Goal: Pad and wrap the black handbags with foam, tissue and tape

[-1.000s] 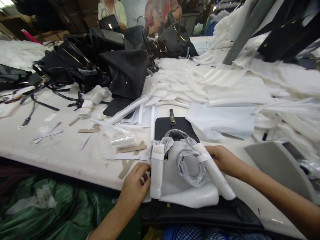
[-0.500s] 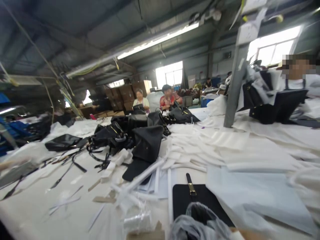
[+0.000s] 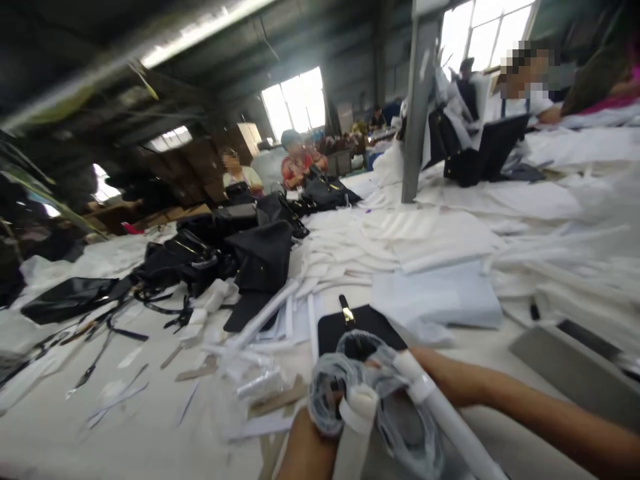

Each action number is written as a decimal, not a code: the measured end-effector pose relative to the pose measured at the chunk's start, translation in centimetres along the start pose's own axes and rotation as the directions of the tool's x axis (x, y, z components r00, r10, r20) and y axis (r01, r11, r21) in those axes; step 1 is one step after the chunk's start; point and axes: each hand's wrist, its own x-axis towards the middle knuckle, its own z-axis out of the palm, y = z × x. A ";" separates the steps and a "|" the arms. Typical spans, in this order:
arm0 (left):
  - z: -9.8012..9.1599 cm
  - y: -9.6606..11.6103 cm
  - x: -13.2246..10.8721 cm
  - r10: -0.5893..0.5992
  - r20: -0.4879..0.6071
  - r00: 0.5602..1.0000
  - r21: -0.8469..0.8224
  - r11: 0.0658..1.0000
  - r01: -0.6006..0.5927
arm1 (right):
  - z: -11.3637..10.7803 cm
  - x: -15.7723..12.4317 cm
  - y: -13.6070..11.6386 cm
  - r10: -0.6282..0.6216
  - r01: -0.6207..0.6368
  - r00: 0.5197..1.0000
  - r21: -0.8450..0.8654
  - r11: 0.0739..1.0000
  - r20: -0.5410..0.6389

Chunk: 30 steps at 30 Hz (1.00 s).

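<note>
Left hand (image 3: 334, 401) has moved from outside the wrapped black bag (image 3: 367, 325) to behind a plastic-wrapped loop (image 3: 345, 365); the left foam tube (image 3: 356, 421) beside it now leans inward, end up toward the camera. Right hand (image 3: 431, 370) is at the other side, just behind the right foam tube (image 3: 453, 430). Camera has also tipped up, so the bag's lower part is cut off. Bag is on the near side of the worktable (image 3: 165, 433), flap and gold buckle (image 3: 348, 315) pointing to the far edge; near edge out of view. Fingers of both hands mostly hidden and blurred: can't tell if spread or pinching. Change reads as handling around the bag's top, wrapping still on, packing work seemingly unfinished.
</note>
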 end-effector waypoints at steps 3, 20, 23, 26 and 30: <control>0.6 0.1 -2.8 -0.092 0.025 0.995 -0.127 0.987 0.094 | -0.7 0.8 1.2 0.070 -0.110 0.982 0.229 0.967 0.176; 2.4 0.3 -3.6 -0.545 -0.319 0.776 -0.370 0.825 0.427 | 0.8 -4.1 5.1 0.515 -0.514 0.853 0.035 0.857 -0.083; 2.3 -0.1 -3.8 -0.555 -0.265 0.789 -0.329 0.821 0.467 | 0.5 -2.5 5.9 0.484 -0.490 0.869 -0.043 0.870 -0.103; 2.3 -0.4 -5.2 -0.542 -0.238 0.806 -0.275 0.833 0.479 | 0.5 -2.1 6.5 0.451 -0.462 0.886 -0.120 0.879 -0.111; 2.3 0.3 -8.6 -0.395 -0.392 0.831 -0.081 0.914 0.397 | 0.3 -5.2 5.6 0.426 -0.478 0.868 -0.200 0.855 -0.255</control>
